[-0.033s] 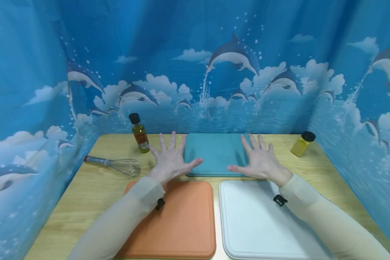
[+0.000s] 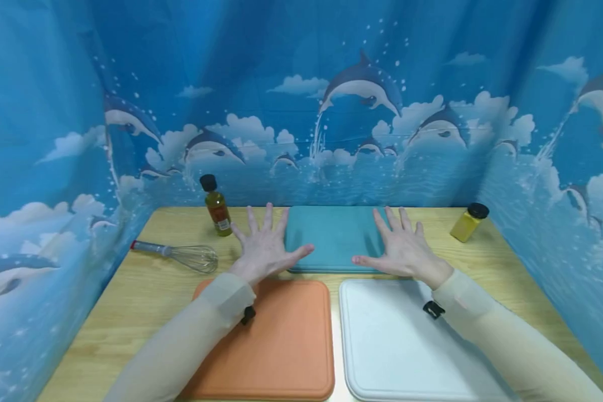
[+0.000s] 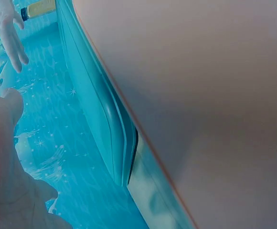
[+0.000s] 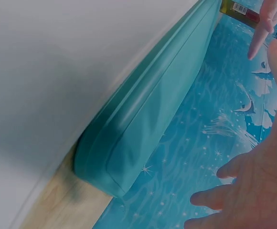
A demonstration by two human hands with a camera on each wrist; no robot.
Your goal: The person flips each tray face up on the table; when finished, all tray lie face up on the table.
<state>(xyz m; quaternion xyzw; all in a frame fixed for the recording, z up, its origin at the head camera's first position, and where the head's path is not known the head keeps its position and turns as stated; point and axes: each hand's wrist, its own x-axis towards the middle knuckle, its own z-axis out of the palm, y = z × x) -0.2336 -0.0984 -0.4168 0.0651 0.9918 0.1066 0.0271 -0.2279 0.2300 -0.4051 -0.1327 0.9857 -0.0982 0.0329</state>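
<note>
Both hands are spread with straight fingers and hold nothing. My left hand (image 2: 262, 250) is over the gap between the teal slab (image 2: 334, 237) and the brown bottle (image 2: 217, 209), its thumb overlapping the slab's left part. Over the slab's right end is my right hand (image 2: 406, 248), thumb pointing inward. Faint shadows fall on the teal surface, and both wrist views show the hands raised above it. Below the left wrist lies an orange rectangular board (image 2: 291, 340); a white one (image 2: 397, 346) lies under the right wrist. Their sleeves cover parts of both boards.
A wire whisk (image 2: 193, 257) with a grey handle lies at the left. The dark-capped bottle stands behind it. At the back right is a yellow jar (image 2: 464, 224) with a black lid. A blue dolphin curtain (image 2: 291, 178) encloses the wooden table (image 2: 105, 329) at the back and sides.
</note>
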